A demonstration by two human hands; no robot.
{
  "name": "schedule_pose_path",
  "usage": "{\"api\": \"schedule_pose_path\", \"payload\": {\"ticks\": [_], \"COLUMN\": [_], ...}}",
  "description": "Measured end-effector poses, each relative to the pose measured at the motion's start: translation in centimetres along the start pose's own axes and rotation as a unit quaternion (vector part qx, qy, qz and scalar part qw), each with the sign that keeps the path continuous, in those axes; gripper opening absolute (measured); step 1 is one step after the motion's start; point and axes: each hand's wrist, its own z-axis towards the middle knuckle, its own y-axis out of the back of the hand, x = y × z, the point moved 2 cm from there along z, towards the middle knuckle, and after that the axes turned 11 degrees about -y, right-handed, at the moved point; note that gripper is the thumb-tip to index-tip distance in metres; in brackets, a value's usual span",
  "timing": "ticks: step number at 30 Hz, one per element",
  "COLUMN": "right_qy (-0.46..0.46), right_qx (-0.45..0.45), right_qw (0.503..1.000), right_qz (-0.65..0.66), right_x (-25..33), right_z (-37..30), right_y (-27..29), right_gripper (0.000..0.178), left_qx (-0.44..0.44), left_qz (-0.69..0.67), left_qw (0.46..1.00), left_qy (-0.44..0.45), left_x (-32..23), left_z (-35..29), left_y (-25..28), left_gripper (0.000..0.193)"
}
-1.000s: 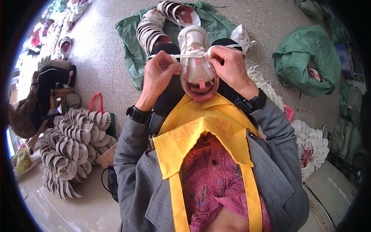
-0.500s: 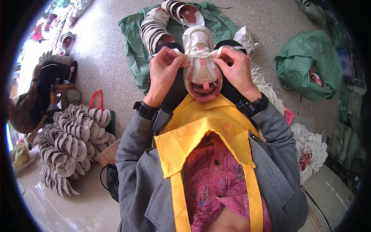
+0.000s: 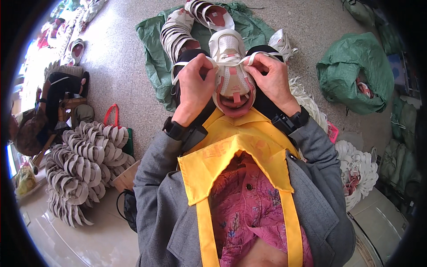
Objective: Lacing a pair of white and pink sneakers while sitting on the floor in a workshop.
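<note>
Both left hand and right hand are pinching white lace, probably light, limp and best held beside the shoe upper.

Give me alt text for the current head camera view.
A person's left hand and right hand grip a white lace across a white-and-pink shoe between their knees. A yellow apron covers their lap. Beyond, shoe parts lie in overlapping rows on a green sheet.

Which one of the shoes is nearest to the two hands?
The cream-and-pink shoe between the left hand and right hand; only its white lace is held by both.
</note>
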Motion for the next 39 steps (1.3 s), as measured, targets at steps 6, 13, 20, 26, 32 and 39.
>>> {"api": "schedule_pose_path", "payload": {"ticks": [6, 13, 20, 26, 32, 39], "right_qy": [-0.023, -0.032, -0.043, -0.022, -0.023, 0.076], "right_qx": [0.0, -0.002, -0.006, -0.012, -0.046, -0.004], "right_qw": [1.0, 0.999, 0.996, 0.999, 0.996, 0.982], "right_qz": [-0.006, 0.0, 0.081, 0.019, -0.069, -0.174], "right_x": [0.6, 0.7, -1.5, -0.1, 0.5, 3.8], "right_z": [-0.1, -0.1, 0.2, -0.1, -0.4, -2.0], "right_y": [0.2, 0.2, 0.1, -0.2, 0.9, 0.7], "right_gripper": [0.011, 0.01, 0.007, 0.008, 0.019, 0.028], "left_qx": [-0.005, 0.019, 0.002, 0.01, -0.009, 0.022], "left_qz": [0.094, 0.057, -0.051, 0.02, -0.009, 0.052], "left_qw": [0.986, 0.996, 0.991, 0.998, 0.997, 0.998], "left_qy": [-0.14, -0.066, 0.121, 0.062, 0.072, -0.021], "left_x": [-1.2, -1.0, 2.0, 0.6, 0.3, -1.7], "left_z": [0.0, -0.1, -0.4, -0.8, -1.1, -0.6], "left_y": [-0.7, -0.9, -0.4, -0.9, -0.1, 0.4], "left_gripper": [0.013, 0.01, 0.017, 0.02, 0.023, 0.03]}}
